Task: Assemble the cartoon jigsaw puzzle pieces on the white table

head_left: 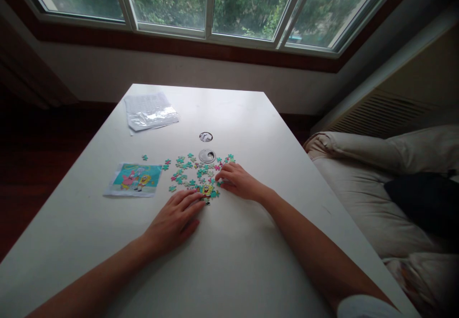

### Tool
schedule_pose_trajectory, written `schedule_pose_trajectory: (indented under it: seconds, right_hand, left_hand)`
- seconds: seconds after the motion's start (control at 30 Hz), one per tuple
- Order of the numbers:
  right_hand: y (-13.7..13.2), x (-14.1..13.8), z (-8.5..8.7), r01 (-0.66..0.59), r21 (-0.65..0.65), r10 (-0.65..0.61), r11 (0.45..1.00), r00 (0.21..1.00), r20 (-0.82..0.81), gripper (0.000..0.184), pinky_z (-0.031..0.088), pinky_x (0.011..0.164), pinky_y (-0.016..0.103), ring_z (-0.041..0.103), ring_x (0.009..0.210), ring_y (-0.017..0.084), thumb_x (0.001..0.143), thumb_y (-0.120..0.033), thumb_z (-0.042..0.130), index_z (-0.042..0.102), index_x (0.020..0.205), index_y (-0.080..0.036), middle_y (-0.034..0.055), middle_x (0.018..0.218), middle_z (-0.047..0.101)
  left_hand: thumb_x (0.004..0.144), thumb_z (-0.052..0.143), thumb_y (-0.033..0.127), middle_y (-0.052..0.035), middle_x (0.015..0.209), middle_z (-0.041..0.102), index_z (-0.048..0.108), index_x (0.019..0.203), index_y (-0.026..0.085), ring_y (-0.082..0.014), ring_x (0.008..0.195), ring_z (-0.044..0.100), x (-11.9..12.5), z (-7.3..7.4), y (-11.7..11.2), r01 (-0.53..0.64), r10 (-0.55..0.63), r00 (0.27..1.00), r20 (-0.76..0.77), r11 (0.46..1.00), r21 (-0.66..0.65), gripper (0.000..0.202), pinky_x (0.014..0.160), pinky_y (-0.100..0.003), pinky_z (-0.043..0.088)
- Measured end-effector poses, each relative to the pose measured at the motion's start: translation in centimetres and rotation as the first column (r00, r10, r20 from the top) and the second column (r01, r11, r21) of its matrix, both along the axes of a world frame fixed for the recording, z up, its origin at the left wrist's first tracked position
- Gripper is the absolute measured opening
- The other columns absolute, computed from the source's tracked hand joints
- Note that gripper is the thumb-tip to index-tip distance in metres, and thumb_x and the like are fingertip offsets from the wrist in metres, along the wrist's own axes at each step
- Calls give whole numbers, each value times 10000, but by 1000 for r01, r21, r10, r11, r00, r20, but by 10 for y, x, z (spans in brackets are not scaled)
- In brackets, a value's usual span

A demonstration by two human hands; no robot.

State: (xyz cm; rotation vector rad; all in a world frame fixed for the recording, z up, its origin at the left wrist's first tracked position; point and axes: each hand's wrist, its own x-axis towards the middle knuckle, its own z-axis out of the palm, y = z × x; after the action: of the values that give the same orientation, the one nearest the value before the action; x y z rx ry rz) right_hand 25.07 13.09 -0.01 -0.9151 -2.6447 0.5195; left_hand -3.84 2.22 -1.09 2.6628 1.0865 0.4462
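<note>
My left hand (177, 216) lies palm down on the table, its fingers stretched out and touching the left side of a small joined patch of jigsaw puzzle (207, 191) with a yellow cartoon figure. My right hand (237, 180) rests beside the loose puzzle pieces (184, 164), fingers slightly bent and apart; no piece shows between them, though the undersides of the fingers are hidden. Teal, pink and pale pieces are scattered beyond both hands. To the left lies a reference picture (138, 180) showing pink, teal and yellow cartoon figures.
The white table (244, 260) carries papers in a clear plastic sleeve (150, 111) at its far left. A round hole (205, 137) and a round grey cover (207, 155) sit beyond the pieces. A beige sofa (351, 179) stands at the right, windows behind.
</note>
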Motion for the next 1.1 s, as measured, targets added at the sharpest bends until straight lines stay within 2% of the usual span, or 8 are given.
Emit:
schedule_pose_trajectory:
  seconds: [0.13,0.33,0.4,0.53,0.67,0.8,0.97,1.1]
  right_hand:
    - [-1,-2,2,-12,6,11,1000,1000,20,133,372,950,363,520,1017,220,923,-175,626,668,1035,-234,63,1026,627]
    - [-8,-7,5,14,12,-14,1000,1000,25,200,377,915,349,511,962,214,761,-105,659,617,926,-209,49,986,623]
    - [-8,-9,6,14,13,-15,1000,1000,11,201,377,893,346,521,943,210,746,-85,639,605,903,-206,46,965,635]
    - [-7,-11,6,-47,-55,43,997,996,-82,152,399,857,335,567,895,191,839,-85,606,640,927,-205,38,911,671]
    - [-7,-14,2,-92,-191,45,977,970,-238,143,456,766,293,593,847,174,964,-192,565,707,975,-197,61,908,684]
    - [-9,-19,-1,-101,-284,20,954,961,-275,173,475,748,269,617,841,161,972,-228,573,743,984,-200,57,926,697]
    - [-9,-21,-2,-97,-292,27,952,972,-235,131,472,758,271,615,802,153,940,-206,613,733,990,-194,35,898,714]
    - [-8,-23,0,-124,-234,73,964,973,-217,124,469,791,285,609,818,158,950,-203,606,729,943,-189,39,886,697]
  left_hand:
    - [966,555,237,-70,1526,503,526,1431,246,-295,1438,398,0,-1,0,-3,2,1000,-17,1000,-13,466,1213,-559,336]
    - [962,551,229,-86,1513,512,552,1397,232,-298,1430,403,2,2,-1,0,0,1000,-16,1000,3,435,1207,-558,342]
    - [961,549,224,-89,1490,533,564,1381,232,-296,1412,423,2,4,-1,13,-13,1000,-6,1000,3,420,1203,-556,348]
    - [954,551,212,-88,1463,551,533,1416,239,-292,1391,443,3,7,-2,48,-47,999,10,999,-9,463,1195,-545,363]
    - [944,559,208,-96,1408,570,518,1432,246,-287,1365,458,5,9,-4,63,-62,998,32,998,-12,491,1193,-527,372]
    - [932,575,230,-111,1367,566,548,1384,226,-289,1328,475,7,11,-5,67,-66,997,32,997,-28,453,1191,-522,372]
    - [938,565,217,-112,1377,552,553,1371,222,-287,1331,467,8,10,-6,63,-62,998,27,998,-26,433,1197,-531,358]
    - [955,538,211,-110,1406,548,551,1374,230,-283,1341,472,8,10,-6,65,-65,998,27,998,-15,419,1204,-538,346]
